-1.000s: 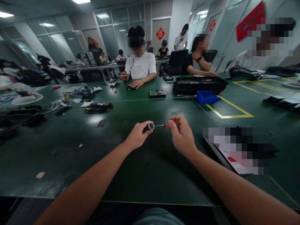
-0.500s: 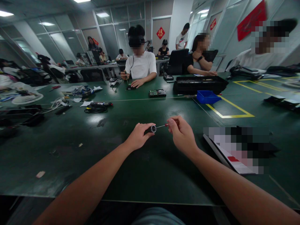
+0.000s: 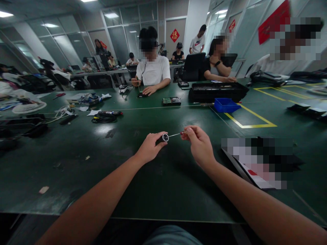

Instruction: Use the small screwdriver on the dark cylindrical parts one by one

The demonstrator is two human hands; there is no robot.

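My left hand [image 3: 150,148] is closed around a short black cylinder [image 3: 165,137], whose round end with a pale ring faces right and towards me. What kind of part it is I cannot make out. In my right hand [image 3: 200,144] is a screwdriver [image 3: 174,135] with a reddish handle, gripped between thumb and fingers. Its thin metal shaft points left, and the tip reaches the ringed end of the cylinder. Both hands are above the green table [image 3: 153,190], near its middle.
A blue bin [image 3: 226,105] stands before a long black tray [image 3: 218,92]. Left of them lies a hard drive [image 3: 171,101]. A coiled black cable [image 3: 104,117] is at left, a blurred-out flat packet [image 3: 245,163] at right. Across the table a person [image 3: 153,69] works with a screwdriver.
The cylinder's ringed end has turned slightly more towards me and shifted a little up and left. The fingers of my right hand have changed position on the screwdriver handle.
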